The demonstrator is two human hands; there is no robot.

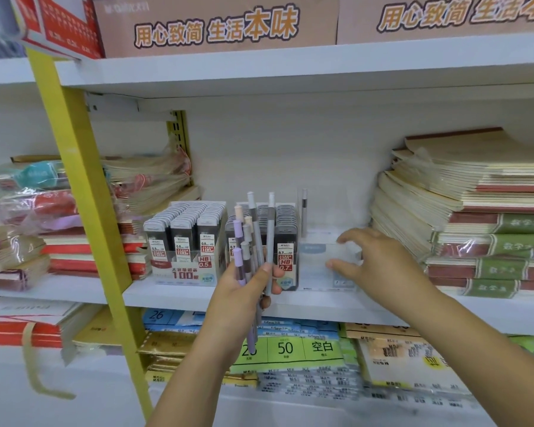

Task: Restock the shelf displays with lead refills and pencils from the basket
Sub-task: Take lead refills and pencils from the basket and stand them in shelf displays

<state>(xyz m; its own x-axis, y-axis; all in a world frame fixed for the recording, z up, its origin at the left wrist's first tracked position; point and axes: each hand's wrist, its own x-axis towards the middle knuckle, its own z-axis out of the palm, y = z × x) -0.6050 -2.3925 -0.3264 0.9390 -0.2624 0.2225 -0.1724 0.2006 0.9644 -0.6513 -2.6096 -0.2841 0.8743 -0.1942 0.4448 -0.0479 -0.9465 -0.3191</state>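
A long white shelf crosses the middle of the frame, and a yellow metal post stands slanted before it on the left. On the right side of the shelf lies a high stack of cream notebooks with red and green spines. On the left side lie piles of notebooks wrapped in clear plastic.

In the centre of the shelf stand two cardboard display boxes full of dark lead refill cases, one marked 0.5 and, just beside it on the right, one marked 0.7. To the right of these stands a clear plastic display holder, and one grey-and-white pencil stands upright at its back.

The left hand, at the lower centre, is closed around a bundle of purple, grey and beige mechanical pencils, which point up in front of the 0.7 box. The right hand is at the clear holder with its fingers spread and a little bent; it is blurred, so I cannot tell if it grips the holder or only touches it.
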